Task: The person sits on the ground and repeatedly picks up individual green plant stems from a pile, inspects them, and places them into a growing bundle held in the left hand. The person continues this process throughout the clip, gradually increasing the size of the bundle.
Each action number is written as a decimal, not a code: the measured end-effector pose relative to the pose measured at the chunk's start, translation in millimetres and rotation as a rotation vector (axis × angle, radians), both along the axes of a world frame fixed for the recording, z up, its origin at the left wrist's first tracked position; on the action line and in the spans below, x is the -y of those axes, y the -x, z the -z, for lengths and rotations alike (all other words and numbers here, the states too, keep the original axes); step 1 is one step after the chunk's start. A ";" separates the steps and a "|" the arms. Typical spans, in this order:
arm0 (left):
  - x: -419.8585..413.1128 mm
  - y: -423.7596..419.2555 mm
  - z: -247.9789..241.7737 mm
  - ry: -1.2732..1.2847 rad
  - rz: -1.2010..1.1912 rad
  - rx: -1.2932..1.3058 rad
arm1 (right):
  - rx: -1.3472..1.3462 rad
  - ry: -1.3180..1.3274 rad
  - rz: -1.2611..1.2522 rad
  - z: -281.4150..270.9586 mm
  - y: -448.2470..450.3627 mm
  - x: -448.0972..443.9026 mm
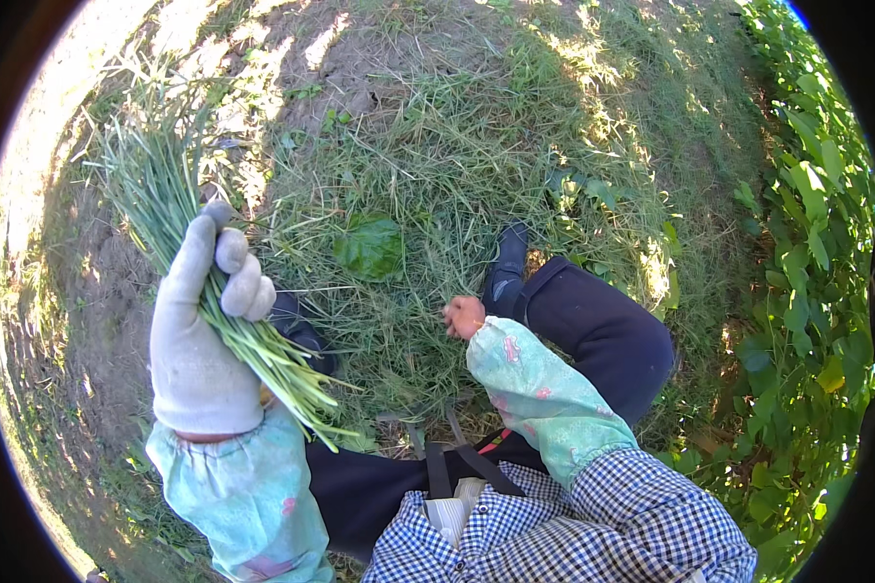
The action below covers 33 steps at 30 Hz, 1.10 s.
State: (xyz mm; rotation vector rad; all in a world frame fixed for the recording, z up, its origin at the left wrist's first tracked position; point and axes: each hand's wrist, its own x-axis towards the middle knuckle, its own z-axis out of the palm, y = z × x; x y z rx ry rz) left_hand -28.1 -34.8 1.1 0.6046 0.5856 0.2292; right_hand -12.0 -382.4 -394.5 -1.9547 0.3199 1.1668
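Note:
A bundle of long, thin green leafy stems (162,191) is gripped in my left hand (203,313), which wears a pale grey knit glove. The pale cut-looking ends (284,375) point down towards my lap, and the leafy tips fan out up and to the left. My right hand (467,317) is bare. It hangs low over the grass (401,335) beside my right shoe (509,266), fingers curled. Whether anything is between those fingers cannot be made out. A broad green leaf (369,246) lies on the grass ahead of my hands.
Dense leafy vines (809,255) form a wall along the right side. Bare soil (109,313) lies to the left, brightly sunlit farther out. My left shoe (299,331) is partly hidden behind the stems. Dark straps (456,466) hang at my waist.

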 end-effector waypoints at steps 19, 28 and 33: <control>19.4 -1.2 0.3 -0.366 0.075 -0.092 | 0.361 -0.565 0.155 -296.5 -130.9 22.6; 52.7 -19.3 6.8 -0.614 0.294 -0.055 | 0.110 -0.539 -0.340 -329.3 -123.7 -23.9; 66.7 -23.6 35.6 -1.187 0.492 -0.092 | -0.004 -0.613 -0.433 -340.4 -120.7 -48.6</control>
